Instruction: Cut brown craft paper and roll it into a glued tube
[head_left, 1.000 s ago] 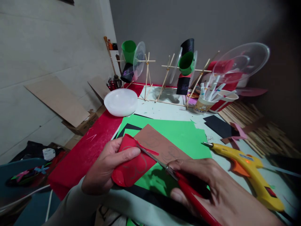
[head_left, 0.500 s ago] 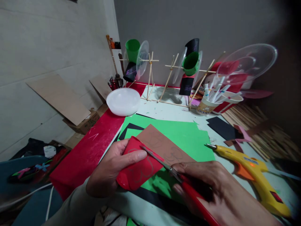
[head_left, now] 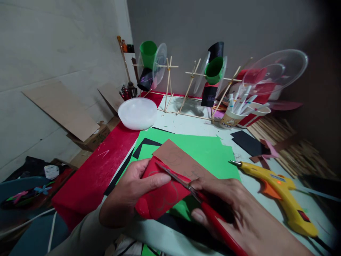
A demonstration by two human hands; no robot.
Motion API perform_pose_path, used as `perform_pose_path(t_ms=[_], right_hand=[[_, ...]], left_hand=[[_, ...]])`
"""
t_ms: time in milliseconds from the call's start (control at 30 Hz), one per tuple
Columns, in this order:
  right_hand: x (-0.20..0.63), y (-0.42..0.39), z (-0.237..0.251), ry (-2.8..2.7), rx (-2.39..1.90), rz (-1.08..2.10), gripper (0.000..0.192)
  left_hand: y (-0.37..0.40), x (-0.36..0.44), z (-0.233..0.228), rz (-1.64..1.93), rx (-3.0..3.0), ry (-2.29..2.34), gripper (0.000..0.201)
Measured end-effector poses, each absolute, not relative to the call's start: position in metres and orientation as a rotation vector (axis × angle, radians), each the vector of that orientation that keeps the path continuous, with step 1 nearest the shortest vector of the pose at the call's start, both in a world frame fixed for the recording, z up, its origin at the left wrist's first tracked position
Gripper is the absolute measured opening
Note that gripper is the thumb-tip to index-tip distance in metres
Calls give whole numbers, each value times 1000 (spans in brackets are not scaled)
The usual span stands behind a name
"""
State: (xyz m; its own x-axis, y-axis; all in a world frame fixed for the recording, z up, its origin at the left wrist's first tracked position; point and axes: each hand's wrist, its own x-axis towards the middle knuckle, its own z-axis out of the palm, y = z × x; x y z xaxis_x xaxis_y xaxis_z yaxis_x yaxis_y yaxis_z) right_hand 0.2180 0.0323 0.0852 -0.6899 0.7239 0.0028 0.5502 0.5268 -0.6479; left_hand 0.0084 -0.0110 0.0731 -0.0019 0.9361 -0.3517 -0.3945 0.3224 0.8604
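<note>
Over green paper (head_left: 210, 151), right hand (head_left: 241, 209) gripping scissors (head_left: 196, 194), blades (head_left: 174, 176) slanting forward-left, left hand (head_left: 129, 193) pinching red paper (head_left: 161, 199)

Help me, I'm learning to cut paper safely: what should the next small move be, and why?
Probably ease the thumb of the left hand back a little: the scissors, held in the right hand, lie along the red paper very close to it.

Sheets (head_left: 202, 149) are spread on the table (head_left: 170, 122); above them scissors (head_left: 215, 217) are held, to their right a glue gun (head_left: 283, 185) is laid, behind them a bowl (head_left: 137, 114) is set.
</note>
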Motion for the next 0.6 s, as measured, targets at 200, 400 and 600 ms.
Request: perform_pose_path(t_ms=[200,400,600], right_hand=[[218,31,88,-2454,-1115,935,8],[218,30,84,-2505,-1123,928,8],[219,29,83,-2447,-1086,915,9]], left_hand=[[-13,12,70,1208,521,1110,23],[-13,13,68,1190,502,1150,28],[-14,12,65,1201,416,1242,27]])
